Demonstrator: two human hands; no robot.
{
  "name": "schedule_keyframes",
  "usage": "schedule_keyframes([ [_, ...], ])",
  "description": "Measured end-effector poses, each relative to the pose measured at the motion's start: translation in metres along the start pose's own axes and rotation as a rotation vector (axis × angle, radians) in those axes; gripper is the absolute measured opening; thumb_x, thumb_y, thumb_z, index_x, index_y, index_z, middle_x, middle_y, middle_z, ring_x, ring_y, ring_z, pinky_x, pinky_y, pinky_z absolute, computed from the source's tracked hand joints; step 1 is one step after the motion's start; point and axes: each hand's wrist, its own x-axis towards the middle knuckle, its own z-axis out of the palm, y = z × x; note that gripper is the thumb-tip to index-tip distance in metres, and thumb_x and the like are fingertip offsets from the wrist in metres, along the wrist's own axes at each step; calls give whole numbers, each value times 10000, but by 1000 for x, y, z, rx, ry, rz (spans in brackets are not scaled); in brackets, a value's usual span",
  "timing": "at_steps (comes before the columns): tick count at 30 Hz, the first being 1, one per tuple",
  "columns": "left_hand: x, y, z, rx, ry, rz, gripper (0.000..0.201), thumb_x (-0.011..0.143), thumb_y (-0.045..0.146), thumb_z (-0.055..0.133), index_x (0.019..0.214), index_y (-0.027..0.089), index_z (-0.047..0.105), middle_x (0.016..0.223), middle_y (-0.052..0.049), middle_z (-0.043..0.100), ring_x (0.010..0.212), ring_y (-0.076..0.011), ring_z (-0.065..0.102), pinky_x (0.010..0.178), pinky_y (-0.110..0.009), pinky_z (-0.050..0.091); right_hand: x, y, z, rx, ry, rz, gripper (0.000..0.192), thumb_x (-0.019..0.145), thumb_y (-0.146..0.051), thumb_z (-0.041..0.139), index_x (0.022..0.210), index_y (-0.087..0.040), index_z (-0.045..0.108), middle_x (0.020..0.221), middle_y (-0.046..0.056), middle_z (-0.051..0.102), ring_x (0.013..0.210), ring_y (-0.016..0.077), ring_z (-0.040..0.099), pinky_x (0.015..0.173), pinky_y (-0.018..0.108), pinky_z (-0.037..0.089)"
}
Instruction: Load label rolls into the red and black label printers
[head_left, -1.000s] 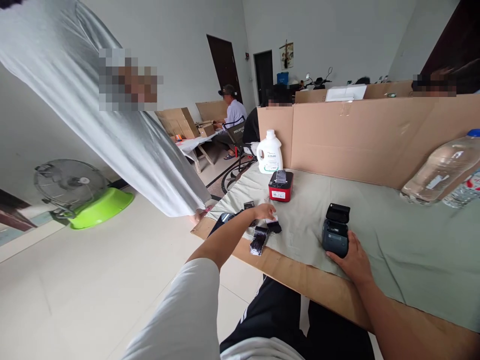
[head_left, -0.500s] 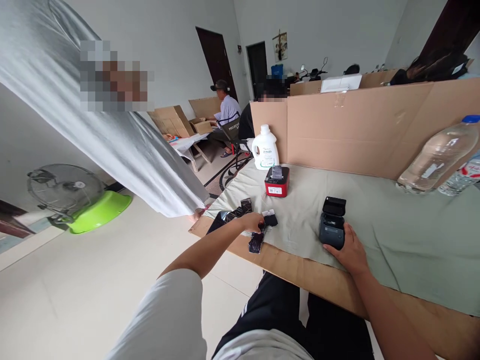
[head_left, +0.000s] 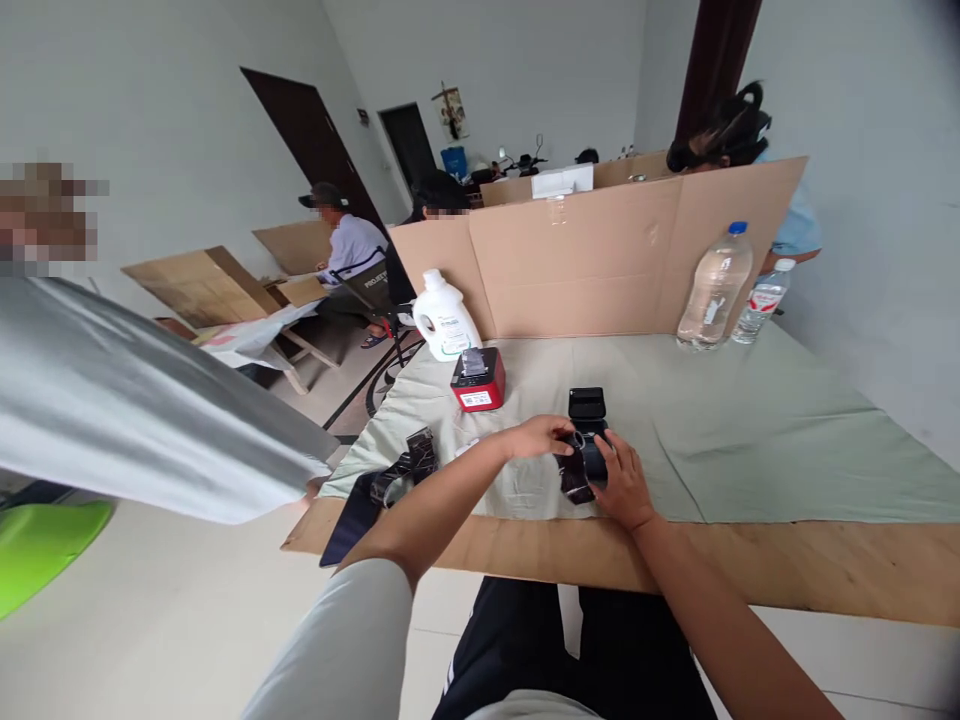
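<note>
My left hand (head_left: 538, 437) grips a black strip (head_left: 574, 474) that hangs down in front of a small black printer (head_left: 588, 422) with its lid up. My right hand (head_left: 621, 480) holds that printer from the near side on the pale green cloth (head_left: 750, 430). Both hands meet at the printer. More black strips (head_left: 405, 470) lie at the cloth's left end, beside a dark flat device (head_left: 352, 515). A red printer (head_left: 478, 379) stands further back.
A white jug (head_left: 445, 317) stands behind the red printer. A cardboard screen (head_left: 600, 250) closes the table's far side, with two water bottles (head_left: 714, 288) at its right end. A person in a grey sleeve (head_left: 135, 410) stands close on the left. Other people sit beyond.
My left hand picked a black strip from the pile on the left and carried it right to the black printer. My head turned right, so the view shifted.
</note>
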Motion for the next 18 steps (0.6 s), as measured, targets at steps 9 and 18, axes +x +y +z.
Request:
schedule_keyframes([
  [9,75,20,23,684,147,-119,386,797,260,625,1170,194,552,1164,-73,654,1070,-231,604,878,-302,452,2,2,-2,1,104,-49,276,868,-209,476,1098,-191,628,1124,106,570,1026,243,507,915,419,443],
  [18,80,16,40,871,183,-154,324,794,279,626,1101,193,570,990,-73,698,981,-256,622,900,-388,405,8,-2,-6,45,89,-27,299,901,-170,430,1107,-184,646,1054,93,625,970,215,528,884,377,473],
])
